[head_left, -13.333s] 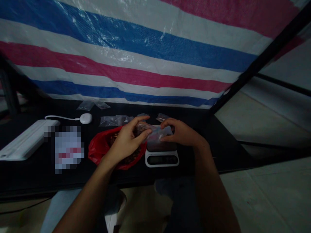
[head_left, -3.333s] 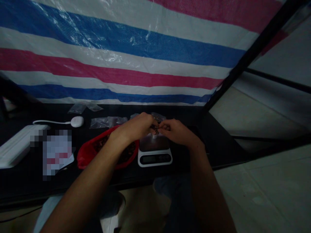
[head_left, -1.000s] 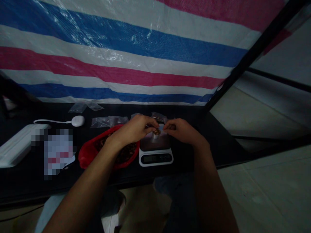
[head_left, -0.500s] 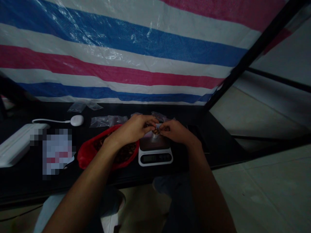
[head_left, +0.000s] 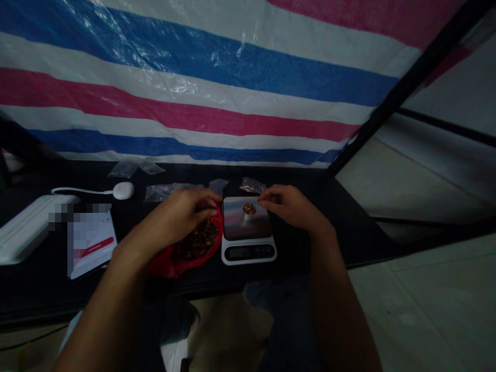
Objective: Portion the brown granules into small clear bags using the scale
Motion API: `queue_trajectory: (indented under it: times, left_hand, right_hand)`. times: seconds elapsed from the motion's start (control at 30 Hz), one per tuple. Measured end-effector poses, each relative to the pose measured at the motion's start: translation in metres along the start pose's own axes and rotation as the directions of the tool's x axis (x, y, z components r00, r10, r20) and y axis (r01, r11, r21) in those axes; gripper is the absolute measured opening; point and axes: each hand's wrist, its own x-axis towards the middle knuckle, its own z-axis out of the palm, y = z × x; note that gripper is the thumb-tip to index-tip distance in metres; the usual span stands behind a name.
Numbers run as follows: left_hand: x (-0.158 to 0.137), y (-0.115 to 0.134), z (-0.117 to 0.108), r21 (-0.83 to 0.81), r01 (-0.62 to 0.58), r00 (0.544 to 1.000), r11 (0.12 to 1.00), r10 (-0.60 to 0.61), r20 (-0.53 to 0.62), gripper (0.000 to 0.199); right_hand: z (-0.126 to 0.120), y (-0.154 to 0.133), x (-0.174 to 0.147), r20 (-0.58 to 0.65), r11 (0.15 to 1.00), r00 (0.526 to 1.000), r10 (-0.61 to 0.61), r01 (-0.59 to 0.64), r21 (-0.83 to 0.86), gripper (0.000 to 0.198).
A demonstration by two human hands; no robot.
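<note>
On the steel plate of a digital kitchen scale [head_left: 248,227] stands a small metal cup [head_left: 247,216] filled with brown pieces that look like nuts or beans. My left hand [head_left: 194,212] hovers over the red bag [head_left: 168,266], its bent fingers near the bag's far right rim; they look apart, with nothing visible in them. Loose brown pieces [head_left: 199,240] fill the bag. By the scale's back right corner is my right hand [head_left: 289,204], fingers curled and holding nothing I can see. The scale's display is too dark to read.
Behind the scale lies a small clear bag with brown contents [head_left: 252,185]. Other clear plastic bags [head_left: 157,193] lie along the back. At left are a white power strip [head_left: 29,227], a white round-headed device [head_left: 123,190] and a partly blurred sheet [head_left: 95,232]. A striped tarp [head_left: 232,113] hangs behind.
Both hands have come away from the metal cup, which stays on the scale. My left hand moved left over the red bag; my right hand moved slightly right.
</note>
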Motion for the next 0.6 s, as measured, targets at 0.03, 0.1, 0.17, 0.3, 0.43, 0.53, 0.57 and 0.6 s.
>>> queue_trajectory:
  times: [0.03, 0.1, 0.17, 0.3, 0.43, 0.53, 0.57, 0.6]
  left_hand:
    - [-0.006, -0.005, 0.000, 0.024, 0.019, 1.000, 1.000, -0.019, 0.022, 0.026]
    - [-0.016, -0.014, 0.002, 0.050, 0.055, 0.996, 0.997, -0.059, 0.072, 0.026]
    - [-0.022, -0.021, 0.006, 0.058, 0.088, 0.990, 0.994, -0.094, 0.109, 0.026]
    - [-0.024, -0.028, 0.010, 0.063, 0.096, 0.989, 0.993, -0.103, 0.108, 0.024]
    - [-0.025, -0.025, 0.010, 0.060, 0.095, 0.990, 0.994, -0.101, 0.096, 0.026]
    - [-0.026, -0.022, 0.009, 0.062, 0.085, 0.994, 0.994, -0.090, 0.069, 0.028]
    - [-0.026, -0.021, 0.009, 0.059, 0.078, 0.995, 0.995, -0.081, 0.057, 0.028]
    - [-0.026, -0.019, 0.007, 0.055, 0.070, 0.997, 0.996, -0.072, 0.041, 0.029]
  right_hand:
    - [0.000, -0.004, -0.001, -0.011, 1.000, 1.000, -0.023, 0.023, 0.015, 0.014]
    - [0.002, -0.011, -0.001, 0.000, 0.998, 0.999, -0.052, 0.052, 0.028, 0.014]
    - [0.005, -0.016, -0.001, 0.044, 0.997, 0.997, -0.069, 0.068, 0.037, 0.013]
    - [0.007, -0.019, 0.000, 0.070, 0.994, 0.992, -0.104, 0.101, 0.037, 0.018]
    - [-0.010, -0.013, -0.007, -0.041, 0.999, 0.998, -0.050, 0.051, 0.007, 0.023]
    - [-0.034, 0.005, -0.021, -0.124, 0.995, 0.988, 0.093, -0.097, -0.023, 0.025]
    - [-0.043, 0.014, -0.028, -0.156, 0.985, 0.975, 0.159, -0.169, -0.048, 0.024]
    - [-0.052, 0.024, -0.036, -0.180, 0.964, 0.954, 0.238, -0.255, -0.076, 0.023]
